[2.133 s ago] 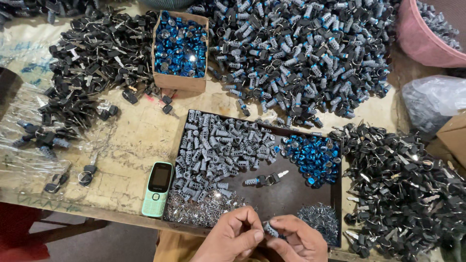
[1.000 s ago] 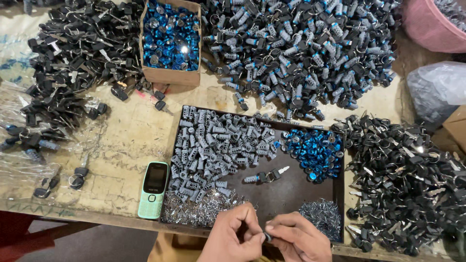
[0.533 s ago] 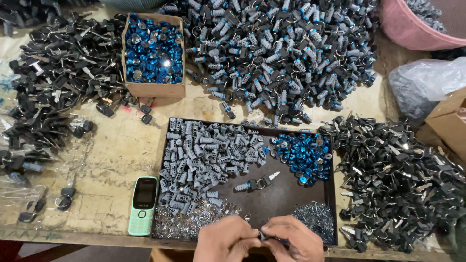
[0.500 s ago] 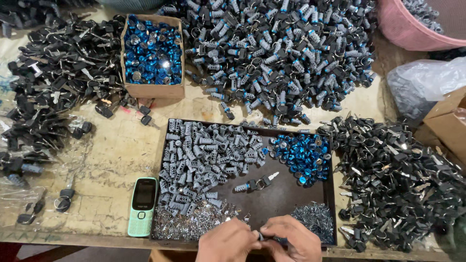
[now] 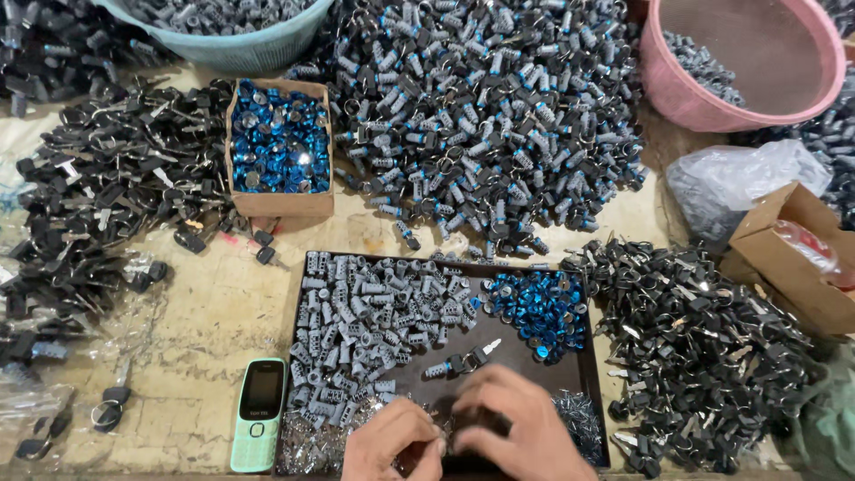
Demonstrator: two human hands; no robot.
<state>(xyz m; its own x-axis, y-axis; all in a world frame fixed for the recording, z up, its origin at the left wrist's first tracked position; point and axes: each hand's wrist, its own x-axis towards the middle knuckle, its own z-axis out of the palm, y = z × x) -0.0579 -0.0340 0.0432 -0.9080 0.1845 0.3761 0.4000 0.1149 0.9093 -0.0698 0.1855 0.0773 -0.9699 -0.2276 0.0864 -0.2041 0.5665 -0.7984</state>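
- Far middle: huge heap of grey and blue parts [image 5: 481, 116], spread almost up to the tray.
- Left: big pile of black keys [image 5: 98, 196]. Right: another key pile [image 5: 704, 347], just beside the tray.
- Far right: pink tub [image 5: 695, 98], nearly empty.
- Near middle: dark tray [image 5: 534, 374], with grey parts [image 5: 374, 321] on its left half and blue caps [image 5: 539, 303] at its far right.
- Far left of the tray: box [image 5: 279, 147] full of blue caps.
- Left of the tray, touching its edge: green phone [image 5: 258, 414], lying flat.
- Near edge of the tray: right hand [image 5: 512, 428], curled palm down over the dark floor. Cannot tell if holding anything.
- Beside it: left hand [image 5: 392, 445], fingertips pinched close together, by the silver bits [image 5: 312, 441]. Cannot tell what is inside the pinch.
- Just past the fingers: one lock with key [image 5: 459, 361], lying loose in the same spot as a moment ago.
- Changed since a moment ago: small dark part, then pinched between both hands, now hidden under them; hands lower and closer together.
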